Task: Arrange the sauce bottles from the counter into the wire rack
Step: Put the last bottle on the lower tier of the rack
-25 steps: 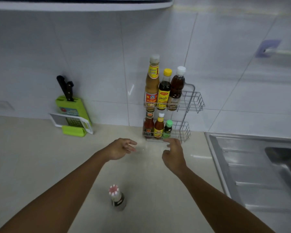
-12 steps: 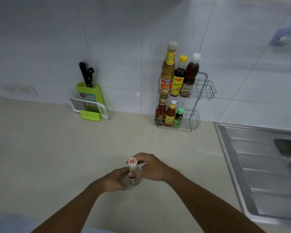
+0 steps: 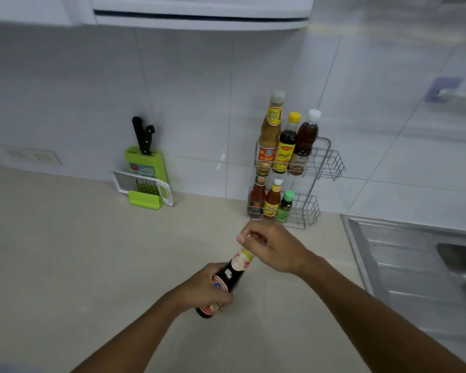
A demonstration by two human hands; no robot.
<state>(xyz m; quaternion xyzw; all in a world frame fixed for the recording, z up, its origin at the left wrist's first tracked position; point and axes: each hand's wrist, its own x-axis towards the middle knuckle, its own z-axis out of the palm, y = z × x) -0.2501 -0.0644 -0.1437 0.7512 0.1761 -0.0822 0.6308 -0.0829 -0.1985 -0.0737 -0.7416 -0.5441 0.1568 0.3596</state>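
A dark sauce bottle [image 3: 230, 275] with a red and white label is lifted off the counter and tilted, its neck toward the wall. My left hand [image 3: 202, 288] is wrapped around its body. My right hand [image 3: 273, 247] is closed over its cap end. The two-tier wire rack [image 3: 326, 162] stands against the tiled wall. Its upper tier holds three tall bottles [image 3: 283, 146], and three small bottles [image 3: 271, 203] sit in the lower tier. The right part of both tiers holds nothing.
A green knife block [image 3: 145, 165] with black-handled knives and a grater [image 3: 145, 187] stands at the wall left of the rack. A steel sink [image 3: 420, 265] lies to the right. A wall socket [image 3: 33, 157] is at far left. A cabinet hangs overhead.
Both hands came back from the rack to the bottle on the counter, took hold of it, and raised it tilted toward the rack.
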